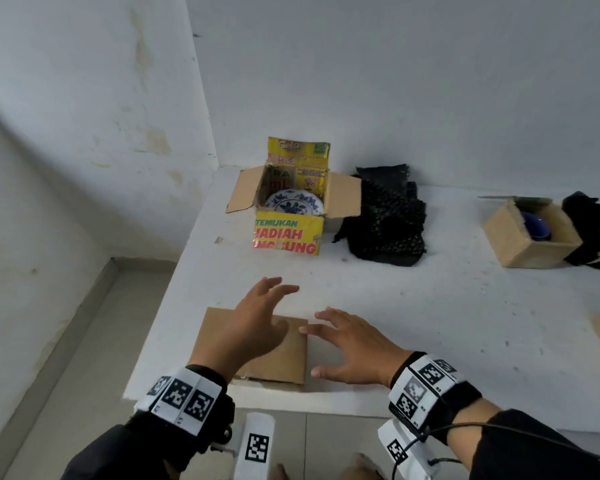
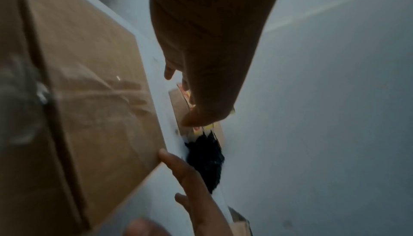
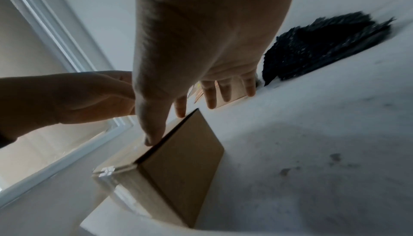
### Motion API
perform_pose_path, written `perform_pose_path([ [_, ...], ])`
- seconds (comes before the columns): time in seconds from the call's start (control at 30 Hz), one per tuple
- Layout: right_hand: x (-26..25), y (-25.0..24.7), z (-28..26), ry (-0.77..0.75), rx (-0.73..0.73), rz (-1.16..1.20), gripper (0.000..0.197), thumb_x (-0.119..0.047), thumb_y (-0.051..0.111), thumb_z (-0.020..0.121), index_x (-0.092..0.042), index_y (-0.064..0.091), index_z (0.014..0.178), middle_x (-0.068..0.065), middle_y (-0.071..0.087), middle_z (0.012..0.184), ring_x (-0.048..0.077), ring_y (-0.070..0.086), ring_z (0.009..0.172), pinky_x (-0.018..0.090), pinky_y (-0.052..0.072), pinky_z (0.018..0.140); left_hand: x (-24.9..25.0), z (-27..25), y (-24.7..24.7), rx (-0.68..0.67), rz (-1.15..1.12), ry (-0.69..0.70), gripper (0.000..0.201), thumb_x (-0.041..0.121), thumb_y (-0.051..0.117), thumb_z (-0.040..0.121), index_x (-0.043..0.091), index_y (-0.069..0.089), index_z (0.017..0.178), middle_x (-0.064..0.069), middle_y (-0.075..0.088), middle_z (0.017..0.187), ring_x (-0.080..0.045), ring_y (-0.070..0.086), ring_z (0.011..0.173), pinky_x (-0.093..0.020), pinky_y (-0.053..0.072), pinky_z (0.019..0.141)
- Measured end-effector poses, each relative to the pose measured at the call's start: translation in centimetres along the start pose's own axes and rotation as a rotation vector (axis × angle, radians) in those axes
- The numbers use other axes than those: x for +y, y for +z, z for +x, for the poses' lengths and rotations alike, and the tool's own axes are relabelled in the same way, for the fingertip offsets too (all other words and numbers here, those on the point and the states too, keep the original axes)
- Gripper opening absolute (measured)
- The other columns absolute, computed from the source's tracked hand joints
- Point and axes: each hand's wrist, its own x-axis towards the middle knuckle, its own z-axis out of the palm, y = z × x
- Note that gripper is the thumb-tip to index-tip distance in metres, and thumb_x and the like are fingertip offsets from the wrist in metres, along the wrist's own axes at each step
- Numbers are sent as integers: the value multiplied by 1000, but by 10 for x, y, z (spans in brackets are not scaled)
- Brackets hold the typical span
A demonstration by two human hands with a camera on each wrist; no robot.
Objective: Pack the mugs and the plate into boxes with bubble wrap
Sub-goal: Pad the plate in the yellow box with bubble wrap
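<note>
both hands, left hand and right hand, hover with fingers spread, holding nothing, over the closed box at the surface's near left corner. that box sits right at the near edge, so a careless push could tip it off. the plate lies bare in the printed box by the far left corner, and could chip if closed without the bubble wrap beside it.

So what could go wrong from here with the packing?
The plate lies bare in the printed box, with the black bubble wrap still outside it, so it could chip if the box gets jostled. The closed brown box sits at the table edge under both open hands; a nudge could tip it off.
</note>
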Motion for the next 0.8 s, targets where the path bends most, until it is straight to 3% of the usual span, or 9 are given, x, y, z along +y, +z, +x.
perform_pose_path([
  [0.2,46,-11,-43,195,217,189,49,-45,55,89,-31,43,135,-7,29,149,9,24,138,24,25,108,58,34,38,-99,57,204,57,22,58,90,34,35,142,4,30,152,-16,24,142,-32,28,113],
  [0.37,104,-8,-87,346,309,286,39,-39,57,89,-32,51,127,-8,34,145,10,32,134,26,32,106,103,62,72,-120,68,286,60,21,58,90,30,33,144,3,30,152,-15,23,142,-25,25,110],
  [0.57,176,-24,-112,338,288,295,35,-36,56,90,-29,53,124,-6,35,143,11,34,132,27,33,104,149,104,110,-84,34,208,63,18,61,87,27,35,143,-1,30,152,-16,29,139,-26,29,110],
  [0.7,221,-57,-93,258,285,279,36,-33,55,90,-25,52,125,-4,39,137,14,38,127,30,37,101,175,144,116,39,45,118,66,15,60,87,22,31,146,-4,25,154,-21,24,143,-33,33,109],
  [0.8,245,-85,-65,189,270,247,40,-32,54,90,-24,48,129,-3,40,135,18,40,125,34,39,98,186,178,110,121,84,62,67,11,58,87,19,30,147,-6,23,155,-24,16,145,-38,28,114],
])
